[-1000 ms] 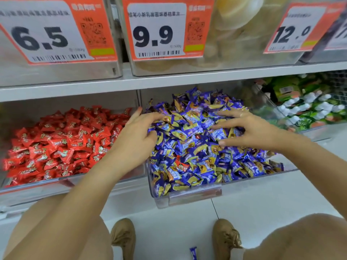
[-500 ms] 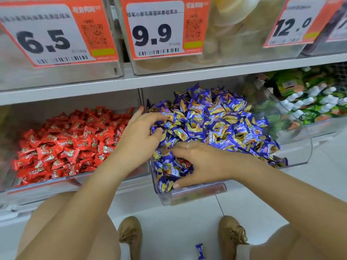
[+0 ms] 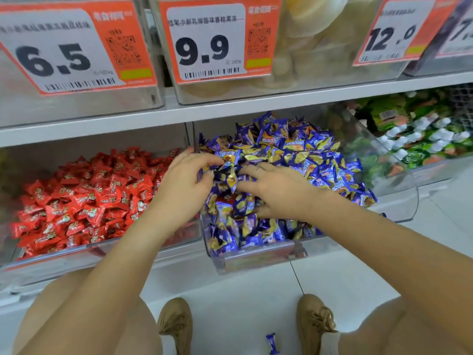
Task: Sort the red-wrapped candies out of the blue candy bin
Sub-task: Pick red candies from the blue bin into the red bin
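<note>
The clear blue candy bin [image 3: 258, 261] is pulled out from the lower shelf and heaped with blue-and-gold wrapped candies [image 3: 309, 157]. Both my hands are in the heap. My left hand [image 3: 184, 187] is at the bin's left side, its fingers bent into the wrappers. My right hand [image 3: 277, 192] lies spread over the candies near the front, fingers straight, a ring on one finger. A small patch of red wrapper [image 3: 225, 199] shows between the hands. The red-wrapped candies [image 3: 89, 198] fill the neighbouring bin on the left.
Bins with price tags 6.5, 9.9 [image 3: 204, 47] and 12.0 stand on the shelf above. A bin of green and white packets [image 3: 419, 134] is to the right. One blue candy [image 3: 271, 343] lies on the white floor between my shoes.
My right hand has come from the right of the heap to its front and now lies closer to my left hand. The left hand has stayed at the bin's left side.
</note>
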### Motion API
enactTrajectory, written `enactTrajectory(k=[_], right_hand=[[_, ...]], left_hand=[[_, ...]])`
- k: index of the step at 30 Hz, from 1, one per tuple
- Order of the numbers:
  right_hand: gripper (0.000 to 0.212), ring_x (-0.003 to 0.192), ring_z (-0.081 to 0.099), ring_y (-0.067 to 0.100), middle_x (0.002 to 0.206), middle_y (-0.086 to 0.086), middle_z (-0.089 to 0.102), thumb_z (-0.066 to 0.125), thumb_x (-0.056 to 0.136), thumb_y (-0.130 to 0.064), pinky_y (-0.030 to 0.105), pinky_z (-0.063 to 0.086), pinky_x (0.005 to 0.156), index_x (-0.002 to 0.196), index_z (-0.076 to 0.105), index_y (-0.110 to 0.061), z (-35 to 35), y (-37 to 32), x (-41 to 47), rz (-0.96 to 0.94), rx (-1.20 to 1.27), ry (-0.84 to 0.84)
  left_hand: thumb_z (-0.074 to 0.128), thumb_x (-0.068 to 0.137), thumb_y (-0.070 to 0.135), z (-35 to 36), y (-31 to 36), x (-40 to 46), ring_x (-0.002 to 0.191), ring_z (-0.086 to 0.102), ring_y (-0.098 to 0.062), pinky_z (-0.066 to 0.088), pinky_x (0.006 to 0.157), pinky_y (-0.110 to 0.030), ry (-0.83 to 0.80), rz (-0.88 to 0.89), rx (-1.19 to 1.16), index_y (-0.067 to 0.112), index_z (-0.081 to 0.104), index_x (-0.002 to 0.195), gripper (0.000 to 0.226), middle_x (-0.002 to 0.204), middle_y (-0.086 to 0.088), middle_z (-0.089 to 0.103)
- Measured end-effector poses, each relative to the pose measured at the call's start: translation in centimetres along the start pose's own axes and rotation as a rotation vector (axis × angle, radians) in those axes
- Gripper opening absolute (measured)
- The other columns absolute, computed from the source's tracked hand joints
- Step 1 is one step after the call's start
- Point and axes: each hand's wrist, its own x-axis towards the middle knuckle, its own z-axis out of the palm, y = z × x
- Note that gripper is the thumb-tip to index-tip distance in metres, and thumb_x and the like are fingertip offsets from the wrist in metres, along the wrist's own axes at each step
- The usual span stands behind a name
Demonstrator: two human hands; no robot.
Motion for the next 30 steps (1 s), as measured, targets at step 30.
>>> enactTrajectory(k=[30], right_hand=[[0.018,0.086,0.064,0.021,0.086,-0.003,0.070,0.064,0.087,-0.028,0.028,0.050,0.068,0.100,0.072,-0.020,0.4,-0.1,-4.3,0.077,0.181,0.340]], left_hand=[[0.053,0.093,0.012,0.2,0.2,0.0,0.130,0.041,-0.027,0.018,0.115,-0.033,0.022,-0.034,-0.025,0.029,0.067,0.110,0.028,0.101,0.010,0.059]])
